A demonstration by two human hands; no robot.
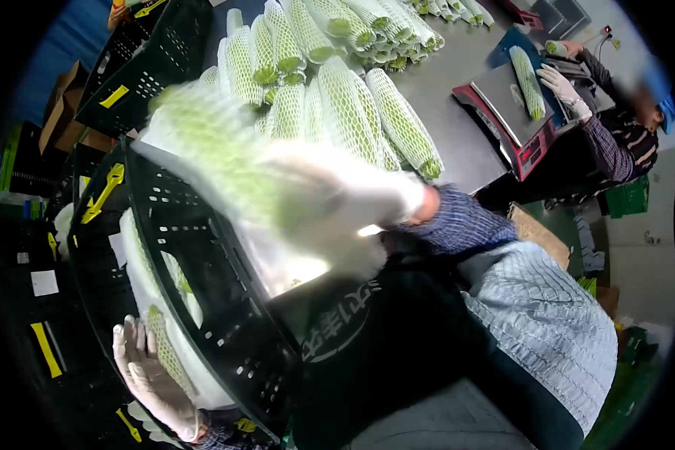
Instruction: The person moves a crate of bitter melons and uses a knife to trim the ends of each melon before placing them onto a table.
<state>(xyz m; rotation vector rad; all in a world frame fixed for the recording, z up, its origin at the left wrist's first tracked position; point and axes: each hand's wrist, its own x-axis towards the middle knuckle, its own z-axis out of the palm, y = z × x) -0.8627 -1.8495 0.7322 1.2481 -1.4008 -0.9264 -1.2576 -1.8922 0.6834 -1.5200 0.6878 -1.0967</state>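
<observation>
My right hand (315, 187), in a white glove and smeared by motion, grips a long green vegetable in a white foam net (210, 142) above the near crate's edge. Its fingers are blurred. My left hand (154, 379), also gloved, is at the lower left with its fingers apart, holding nothing. It lies beside another netted vegetable (165, 337), which rests in a dark green slotted crate (225, 315). More netted vegetables (345, 105) are piled on the metal table, cut ends mostly towards me.
Another dark crate (146, 71) with yellow clips stands at the upper left. A co-worker's gloved hand (559, 86) is at a netted vegetable (527, 82) on a red-framed scale (495, 112). Dark crates (45, 300) stand along the left.
</observation>
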